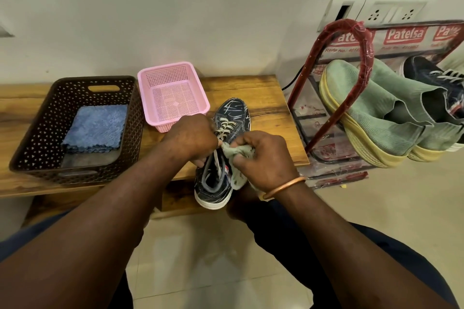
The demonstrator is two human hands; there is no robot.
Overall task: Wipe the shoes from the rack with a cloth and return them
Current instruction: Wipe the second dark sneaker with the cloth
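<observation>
Bench (263, 98); navy sneaker (233, 110), wht scribbles; L hand (190, 135) grips it; R hand (266, 158) pinches cloth (238, 151)

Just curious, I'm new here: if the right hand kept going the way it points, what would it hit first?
Most likely the dark sneaker: the right hand, gripping a pale green cloth, points left towards its laced upper, seemingly touching it. The left hand lies just beyond, though depth is unclear.

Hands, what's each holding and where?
The left hand grips the dark sneaker at its laces; right hand holds the bunched pale cloth against its side.
</observation>
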